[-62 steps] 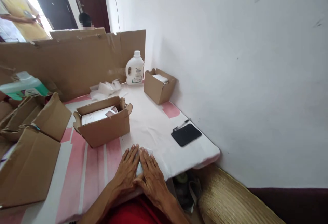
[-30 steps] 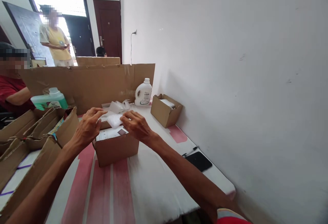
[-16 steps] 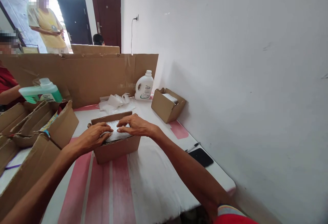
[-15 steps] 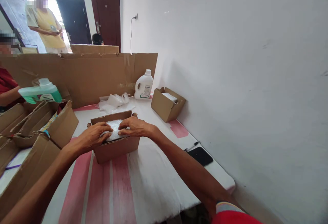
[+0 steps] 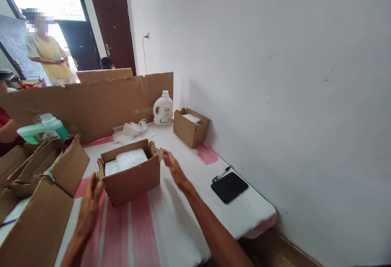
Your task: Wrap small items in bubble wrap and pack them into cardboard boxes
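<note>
An open-topped cardboard box (image 5: 134,185) stands on the table in front of me. Inside it lies a bubble-wrapped package (image 5: 131,159), beside a flat white item (image 5: 110,168) at the left end. My left hand (image 5: 89,201) is at the box's left end, fingers stretched upward, slightly blurred, holding nothing. At the opposite end, my right hand (image 5: 174,170) reaches its extended fingers to the torn right edge. Whether either hand actually touches the cardboard I cannot tell.
More cardboard boxes (image 5: 39,214) crowd the left side. Behind are a green-liquid bottle (image 5: 45,130), crumpled plastic (image 5: 131,130), a white jug (image 5: 163,110) and another filled box (image 5: 191,130). A black pad (image 5: 229,187) lies right, near the wall. A cardboard partition (image 5: 91,108) spans the back.
Both hands have come off the bubble-wrapped package and moved apart to the box's two ends. The package now shows uncovered. My view has shifted a little.
</note>
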